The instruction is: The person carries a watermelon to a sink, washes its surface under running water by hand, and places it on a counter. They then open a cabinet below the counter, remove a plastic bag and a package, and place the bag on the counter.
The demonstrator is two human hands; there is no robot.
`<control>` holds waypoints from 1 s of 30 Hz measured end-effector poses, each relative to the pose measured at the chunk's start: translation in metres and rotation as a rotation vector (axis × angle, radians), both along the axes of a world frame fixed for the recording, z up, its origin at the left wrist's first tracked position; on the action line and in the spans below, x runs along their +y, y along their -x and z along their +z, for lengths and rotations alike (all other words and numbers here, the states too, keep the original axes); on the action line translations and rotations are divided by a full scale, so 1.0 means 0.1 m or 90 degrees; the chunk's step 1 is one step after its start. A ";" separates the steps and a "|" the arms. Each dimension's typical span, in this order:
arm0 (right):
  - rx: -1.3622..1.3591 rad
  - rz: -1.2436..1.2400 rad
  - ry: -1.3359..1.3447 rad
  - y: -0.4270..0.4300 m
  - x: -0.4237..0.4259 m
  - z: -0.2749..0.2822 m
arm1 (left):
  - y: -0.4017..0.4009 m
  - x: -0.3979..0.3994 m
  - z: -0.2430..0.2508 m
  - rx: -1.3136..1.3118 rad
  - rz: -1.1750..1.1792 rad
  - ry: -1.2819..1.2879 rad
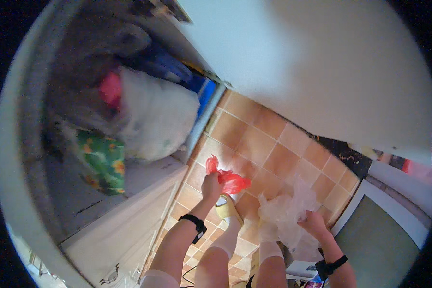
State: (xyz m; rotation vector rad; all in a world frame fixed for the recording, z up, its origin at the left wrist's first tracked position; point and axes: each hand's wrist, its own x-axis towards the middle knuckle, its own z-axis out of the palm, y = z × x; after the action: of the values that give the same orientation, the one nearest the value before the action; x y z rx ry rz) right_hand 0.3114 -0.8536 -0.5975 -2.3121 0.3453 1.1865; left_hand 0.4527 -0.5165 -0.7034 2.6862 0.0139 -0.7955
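Observation:
My left hand (211, 187) grips a crumpled red plastic bag (236, 183), whose loose ends stick out on both sides of the fist. In my right hand (314, 224) is a thin, clear plastic bag (289, 207), spread loosely and hanging over the tiled floor and my right leg. Both hands are above the floor, apart from each other. My left foot wears a yellow slipper (227, 208) just below the red bag. The clear bag partly covers my right foot.
An opened storage space (104, 212) at the left holds a white sack (158, 115), a green flower-patterned bag (104, 162) and a pink item (110, 89). A large pale panel (309, 72) spans the upper right. A grey-topped item (376, 237) stands at the lower right. Orange tiles (259, 147) cover the floor.

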 end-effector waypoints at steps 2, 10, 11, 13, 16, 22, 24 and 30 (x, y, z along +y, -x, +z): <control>-0.031 -0.030 0.006 -0.08 0.00 0.19 | -0.23 -0.17 0.58 -0.021 0.020 0.083; -0.071 -0.042 -0.007 -0.47 0.19 1.18 | -0.88 -0.20 2.43 -0.106 0.296 0.357; -0.085 -0.048 -0.023 -0.43 0.18 1.20 | -0.92 -0.14 2.53 -0.157 0.296 0.346; -0.096 -0.062 -0.015 -0.43 0.08 1.31 | -1.17 -0.31 3.00 -0.256 0.516 0.601; -0.039 -0.019 0.005 -0.54 0.16 1.45 | -1.69 -0.10 3.44 -0.245 0.622 0.802; -0.053 0.006 -0.040 -0.58 0.29 1.52 | -2.05 -0.02 2.58 -0.567 0.434 0.333; -0.083 0.002 -0.077 -0.66 0.37 1.69 | -2.04 0.03 2.53 -0.737 0.182 -0.105; -0.003 -0.065 -0.066 -0.59 0.29 1.60 | -1.99 -0.06 3.01 -0.376 0.147 -0.039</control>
State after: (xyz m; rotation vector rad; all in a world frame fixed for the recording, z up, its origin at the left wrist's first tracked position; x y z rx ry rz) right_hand 0.3700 -0.8243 -0.4379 -2.1802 0.3868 1.1226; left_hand 0.6513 -0.5222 -0.4022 2.8005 0.2034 0.0797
